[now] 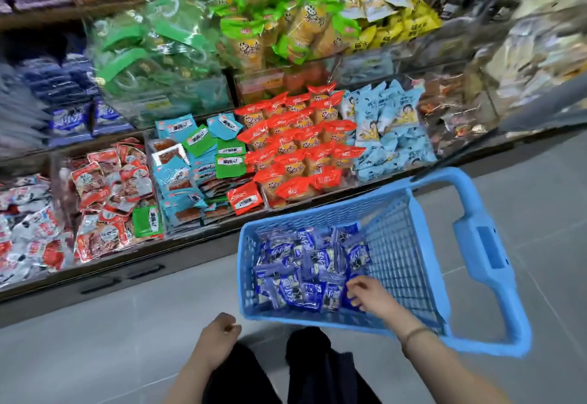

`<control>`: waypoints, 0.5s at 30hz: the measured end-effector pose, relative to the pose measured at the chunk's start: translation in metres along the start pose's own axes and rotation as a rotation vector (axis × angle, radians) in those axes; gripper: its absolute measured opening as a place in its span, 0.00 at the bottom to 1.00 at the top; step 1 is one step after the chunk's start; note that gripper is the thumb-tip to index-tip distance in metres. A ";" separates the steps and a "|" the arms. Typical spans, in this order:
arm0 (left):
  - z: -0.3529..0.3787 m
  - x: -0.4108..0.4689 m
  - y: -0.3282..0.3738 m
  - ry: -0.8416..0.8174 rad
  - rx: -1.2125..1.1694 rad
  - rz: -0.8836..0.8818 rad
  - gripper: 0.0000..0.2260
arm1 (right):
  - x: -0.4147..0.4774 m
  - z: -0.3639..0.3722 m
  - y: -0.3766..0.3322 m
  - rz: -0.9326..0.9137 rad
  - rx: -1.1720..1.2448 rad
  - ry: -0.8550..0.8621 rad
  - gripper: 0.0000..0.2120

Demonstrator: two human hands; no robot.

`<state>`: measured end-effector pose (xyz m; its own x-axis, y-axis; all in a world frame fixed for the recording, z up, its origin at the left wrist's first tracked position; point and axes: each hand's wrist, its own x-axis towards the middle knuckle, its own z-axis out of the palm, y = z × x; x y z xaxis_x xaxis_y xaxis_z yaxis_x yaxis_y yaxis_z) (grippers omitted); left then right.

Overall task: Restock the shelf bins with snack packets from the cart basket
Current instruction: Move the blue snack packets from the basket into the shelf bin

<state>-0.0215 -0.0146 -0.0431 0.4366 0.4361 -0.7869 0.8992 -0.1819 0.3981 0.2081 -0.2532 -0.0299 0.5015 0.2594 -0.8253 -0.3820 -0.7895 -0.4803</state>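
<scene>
Left hand (219,330) is curled into a fist, holding nothing, just beside the blue cart basket (317,209). Right hand (368,294) reaches inside, fingers curled round blue snack packets (295,273) heaped on the basket floor. Beyond, shelf bins (197,229) hold red, teal and green packets

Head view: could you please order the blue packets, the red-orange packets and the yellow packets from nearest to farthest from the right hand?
1. Blue packets, in the basket, touching the right hand.
2. Red-orange packets, in the lower shelf bin beyond the basket.
3. Yellow packets, on the upper shelf, farthest back.
</scene>
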 end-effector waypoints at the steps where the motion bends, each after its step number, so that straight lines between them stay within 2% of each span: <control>1: 0.005 0.003 0.007 0.026 -0.041 -0.011 0.04 | 0.008 -0.004 0.001 0.028 -0.018 -0.009 0.06; 6: 0.028 0.043 0.023 0.133 -0.185 -0.109 0.15 | 0.045 -0.001 0.009 0.086 -0.212 -0.101 0.07; 9: 0.041 0.067 0.029 0.274 -0.283 -0.106 0.09 | 0.073 0.020 0.015 0.071 -0.325 -0.137 0.09; 11: 0.049 0.086 0.031 0.359 -0.320 -0.097 0.10 | 0.093 0.039 0.014 0.049 -0.353 -0.195 0.09; 14: 0.059 0.112 0.028 0.402 -0.326 -0.091 0.09 | 0.120 0.072 0.011 0.013 -0.379 -0.259 0.07; 15: 0.063 0.117 0.027 0.441 -0.319 -0.081 0.11 | 0.129 0.081 0.010 0.010 -0.386 -0.256 0.12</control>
<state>0.0556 -0.0235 -0.1544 0.2502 0.7783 -0.5759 0.8454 0.1143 0.5217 0.2058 -0.1823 -0.1652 0.2730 0.3419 -0.8992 -0.0441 -0.9293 -0.3667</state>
